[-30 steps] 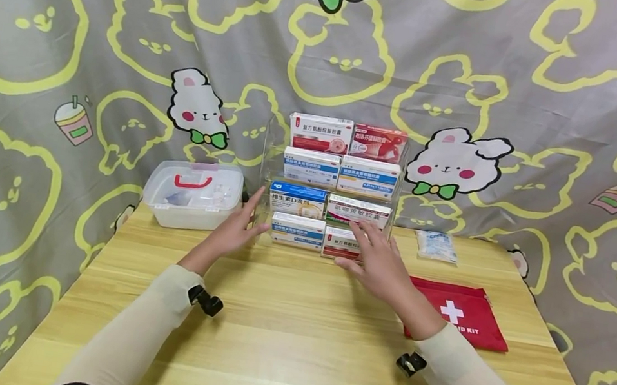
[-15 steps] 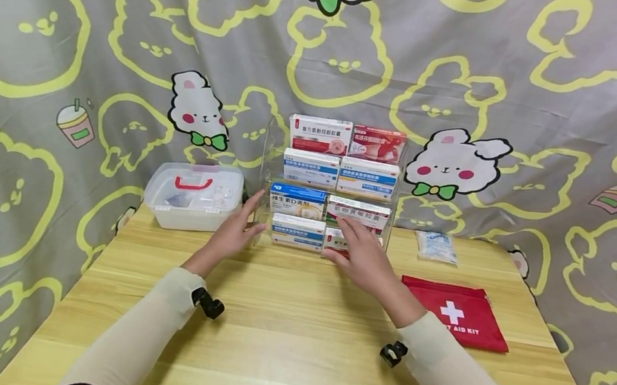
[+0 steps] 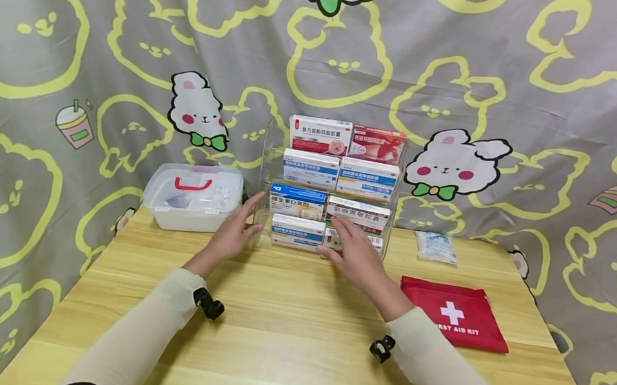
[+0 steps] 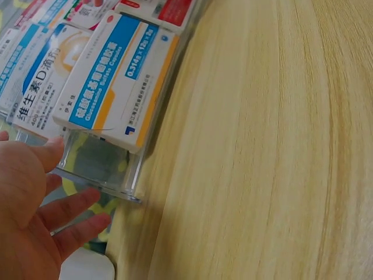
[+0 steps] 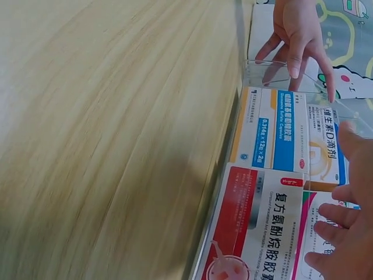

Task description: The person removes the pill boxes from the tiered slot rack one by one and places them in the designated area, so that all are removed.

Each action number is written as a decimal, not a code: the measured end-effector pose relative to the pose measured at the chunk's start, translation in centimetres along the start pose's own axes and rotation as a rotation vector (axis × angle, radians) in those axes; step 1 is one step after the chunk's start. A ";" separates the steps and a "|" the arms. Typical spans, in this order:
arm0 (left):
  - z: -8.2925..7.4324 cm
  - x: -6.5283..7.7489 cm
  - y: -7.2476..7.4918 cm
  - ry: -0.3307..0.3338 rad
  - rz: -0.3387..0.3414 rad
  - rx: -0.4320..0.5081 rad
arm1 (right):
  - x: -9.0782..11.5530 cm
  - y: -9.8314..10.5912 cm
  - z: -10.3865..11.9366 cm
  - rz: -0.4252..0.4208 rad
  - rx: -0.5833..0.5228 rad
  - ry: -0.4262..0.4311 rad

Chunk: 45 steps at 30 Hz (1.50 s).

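A clear stepped display rack [image 3: 270, 148] stands at the back of the table, filled with medicine boxes in two columns. My left hand [image 3: 228, 237] is at the rack's left side, fingers spread and straight. My right hand [image 3: 358, 257] hovers in front of the lower right boxes, fingers extended, partly covering the red-and-white medicine box [image 5: 265, 221] at the bottom right. Beside it sits a blue-and-white glucosamine box [image 4: 111, 81], below the vitamin D box [image 3: 295, 202]. Above my right fingertips is a white-and-green medicine box [image 3: 359, 211]. Neither hand holds anything.
A lidded clear plastic box [image 3: 192, 203] with a red handle stands left of the rack. To the right lie a small plastic packet [image 3: 436, 246] and, nearer, a red first aid pouch [image 3: 474, 312]. A patterned curtain [image 3: 351, 42] hangs behind the table [image 3: 277, 344].
My right hand has moved left across the front of the lower right boxes, uncovering more of the red pouch. My left hand has hardly moved, and the boxes stay in place.
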<state>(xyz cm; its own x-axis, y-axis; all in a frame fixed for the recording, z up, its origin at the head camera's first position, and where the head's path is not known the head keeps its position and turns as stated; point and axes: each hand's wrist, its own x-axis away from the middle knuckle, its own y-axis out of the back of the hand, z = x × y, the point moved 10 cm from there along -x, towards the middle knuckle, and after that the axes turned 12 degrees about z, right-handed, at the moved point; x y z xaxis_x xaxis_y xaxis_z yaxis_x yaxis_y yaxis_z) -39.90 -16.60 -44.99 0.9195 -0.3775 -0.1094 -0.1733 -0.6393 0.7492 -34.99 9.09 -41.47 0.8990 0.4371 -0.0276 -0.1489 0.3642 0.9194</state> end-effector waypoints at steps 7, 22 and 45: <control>0.1 -0.1 -0.2 -0.012 0.011 0.008 | -0.9 -0.1 0.4 -0.013 -0.036 0.014; 0.4 -0.1 -0.6 -0.031 0.055 0.015 | -2.5 -0.3 0.4 -0.109 -0.045 0.001; 0.9 -0.3 -0.7 -0.035 0.073 0.029 | -2.8 -1.1 -1.1 -0.172 -0.265 -0.102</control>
<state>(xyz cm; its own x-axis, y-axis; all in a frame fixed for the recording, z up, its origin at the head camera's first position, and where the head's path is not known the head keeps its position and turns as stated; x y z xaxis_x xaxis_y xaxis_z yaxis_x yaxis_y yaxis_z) -40.37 -16.66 -46.05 0.8913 -0.4465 -0.0787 -0.2497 -0.6283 0.7368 -37.78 8.37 -42.86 0.9548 0.2711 -0.1221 -0.0813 0.6329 0.7700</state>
